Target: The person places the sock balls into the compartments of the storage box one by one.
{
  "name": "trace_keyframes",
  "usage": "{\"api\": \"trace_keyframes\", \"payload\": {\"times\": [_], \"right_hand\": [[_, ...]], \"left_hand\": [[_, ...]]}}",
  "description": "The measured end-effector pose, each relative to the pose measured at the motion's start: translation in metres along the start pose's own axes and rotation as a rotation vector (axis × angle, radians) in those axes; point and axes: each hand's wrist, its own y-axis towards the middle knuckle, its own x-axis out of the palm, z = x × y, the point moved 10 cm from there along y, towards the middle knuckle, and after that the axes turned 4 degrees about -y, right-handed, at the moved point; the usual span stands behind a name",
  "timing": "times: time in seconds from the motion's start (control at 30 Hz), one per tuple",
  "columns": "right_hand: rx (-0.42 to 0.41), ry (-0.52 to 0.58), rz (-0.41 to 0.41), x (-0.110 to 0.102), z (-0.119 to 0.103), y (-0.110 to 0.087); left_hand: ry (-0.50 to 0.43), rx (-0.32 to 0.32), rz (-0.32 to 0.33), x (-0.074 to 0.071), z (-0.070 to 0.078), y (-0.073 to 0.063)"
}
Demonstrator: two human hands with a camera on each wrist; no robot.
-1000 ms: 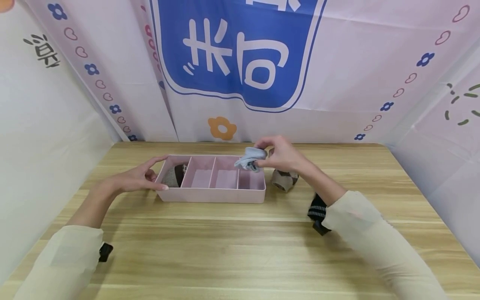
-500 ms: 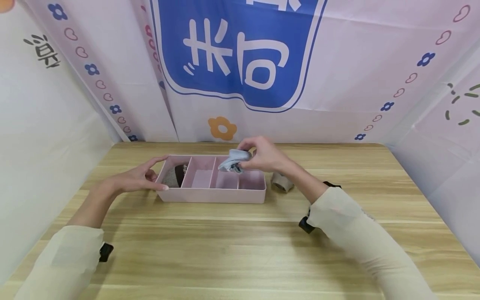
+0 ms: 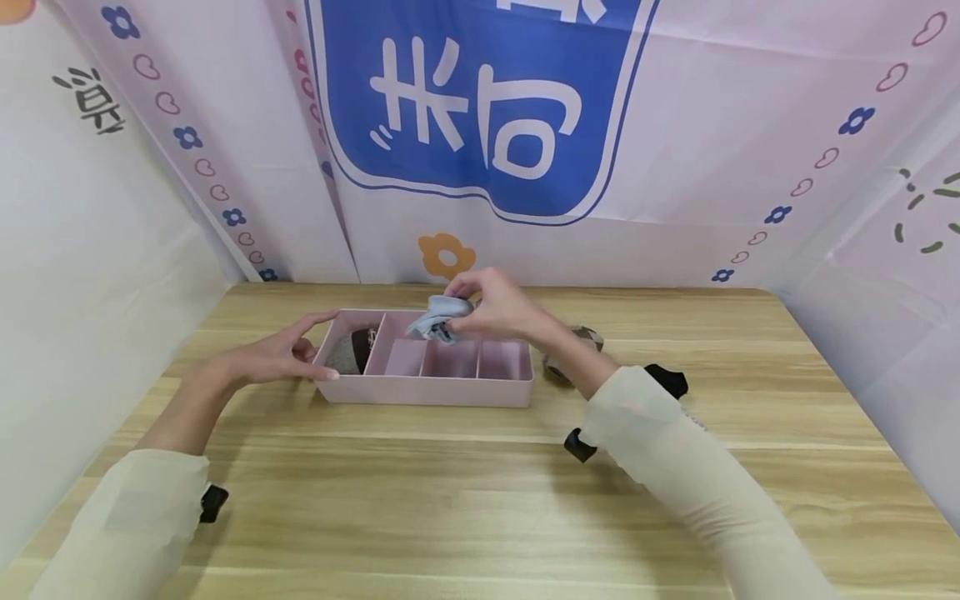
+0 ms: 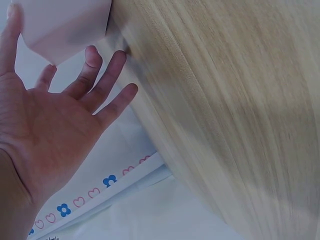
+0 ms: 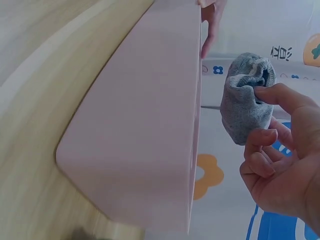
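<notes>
One blue-grey sock (image 3: 437, 317), pinched by the right hand (image 3: 498, 308), held above the middle of the pink box (image 3: 420, 391). One left hand (image 3: 281, 354), fingers spread, touching the box's left end. Handling advice: steady that end, keep the folds compact, lower straight between the box's dividers (image 3: 478, 360), then release gently.

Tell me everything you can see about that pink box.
The pale pink box is long, open-topped and looks like smooth plastic, with rounded corners. Three dividers split it into four compartments in a row. It stands upright on the wooden table, long side facing the viewer. A grey and dark bundle lies in its leftmost compartment. The left hand touches its left end, near both corners. The right hand and a blue-grey cloth hide part of its back rim.
</notes>
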Motion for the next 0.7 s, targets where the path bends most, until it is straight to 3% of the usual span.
{"api": "trace_keyframes", "payload": {"times": [0.27,0.7], "right_hand": [[-0.038,-0.006,-0.007,0.018,-0.008,0.014],[-0.025,-0.031,-0.013,0.039,-0.014,0.027]], "left_hand": [[-0.002,0.004,0.009,0.000,0.000,0.001],[-0.007,0.004,-0.004,0.001,0.003,0.000]]}}
